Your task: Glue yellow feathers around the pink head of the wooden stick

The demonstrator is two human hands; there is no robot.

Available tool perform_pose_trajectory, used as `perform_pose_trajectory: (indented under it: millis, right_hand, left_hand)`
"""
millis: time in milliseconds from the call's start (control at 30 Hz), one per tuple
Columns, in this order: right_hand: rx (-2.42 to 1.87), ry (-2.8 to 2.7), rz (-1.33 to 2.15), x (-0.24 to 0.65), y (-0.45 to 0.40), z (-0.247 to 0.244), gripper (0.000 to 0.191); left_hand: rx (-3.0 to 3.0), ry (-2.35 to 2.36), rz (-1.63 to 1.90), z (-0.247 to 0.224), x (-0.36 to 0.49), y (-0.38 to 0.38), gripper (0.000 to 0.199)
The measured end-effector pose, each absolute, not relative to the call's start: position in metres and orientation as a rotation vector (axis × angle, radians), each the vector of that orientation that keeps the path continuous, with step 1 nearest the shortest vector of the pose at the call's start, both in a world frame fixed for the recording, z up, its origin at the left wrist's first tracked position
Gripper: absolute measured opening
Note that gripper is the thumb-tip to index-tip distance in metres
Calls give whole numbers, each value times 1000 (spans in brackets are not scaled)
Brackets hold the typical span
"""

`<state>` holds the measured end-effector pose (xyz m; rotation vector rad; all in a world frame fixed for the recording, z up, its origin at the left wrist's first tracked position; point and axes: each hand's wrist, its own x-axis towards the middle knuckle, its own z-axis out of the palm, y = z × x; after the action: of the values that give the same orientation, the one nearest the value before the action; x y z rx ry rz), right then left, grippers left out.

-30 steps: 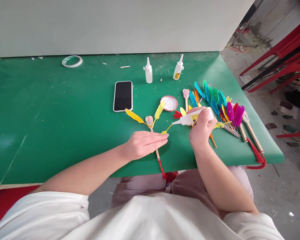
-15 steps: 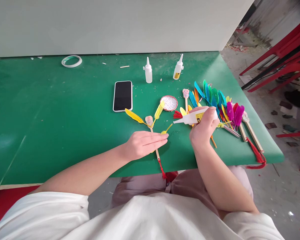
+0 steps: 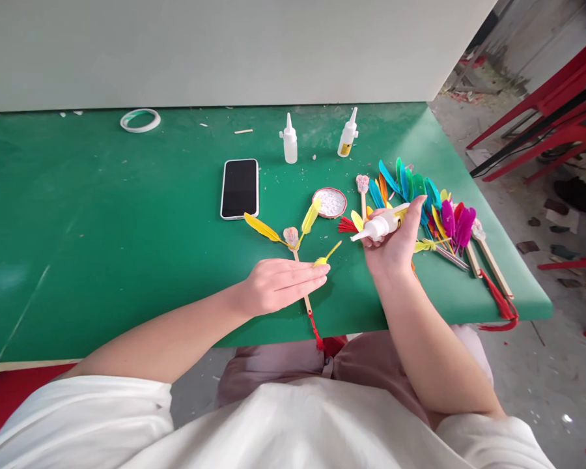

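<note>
No wording is reading legibly. A yellow label (image 3: 345, 149) is showing on the standing bottle (image 3: 346, 135) near the back of the desk (image 3: 190, 182), its print appearing too small to decipher. A second label (image 3: 400, 215) is facing partly outward on the held bottle (image 3: 381, 225), the right hand (image 3: 391, 246) partly covering it, its dark marks likewise defying reading.

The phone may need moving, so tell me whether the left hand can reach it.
Probably yes: nothing blocks the phone on its left, though the left hand holds a yellow feather it would likely have to release first.
</note>
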<state>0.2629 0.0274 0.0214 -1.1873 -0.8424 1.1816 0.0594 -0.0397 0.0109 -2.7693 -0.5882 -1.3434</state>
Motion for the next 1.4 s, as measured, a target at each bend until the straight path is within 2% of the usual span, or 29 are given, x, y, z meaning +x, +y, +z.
perform_pose_trajectory:
  millis: [167, 300, 500, 700, 1400]
  right_hand:
    - [-1205, -979, 1165, 262, 28, 22, 76]
    - [-1170, -996, 1149, 261, 26, 22, 74]
    - [-1146, -1159, 944, 261, 24, 8, 67]
    - [-1111, -1255, 945, 269, 29, -9, 67]
    - [-1181, -864, 1119, 255, 21, 17, 65]
  left_hand:
    - [-2733, -554, -1356, 16, 60, -41, 27]
    - [-2722, -511, -1336, 18, 60, -41, 24]
    - [-2752, -514, -1302, 17, 61, -40, 20]
    - [-2751, -519, -1306, 17, 61, -40, 21]
    - [-2778, -529, -1311, 13, 60, -38, 24]
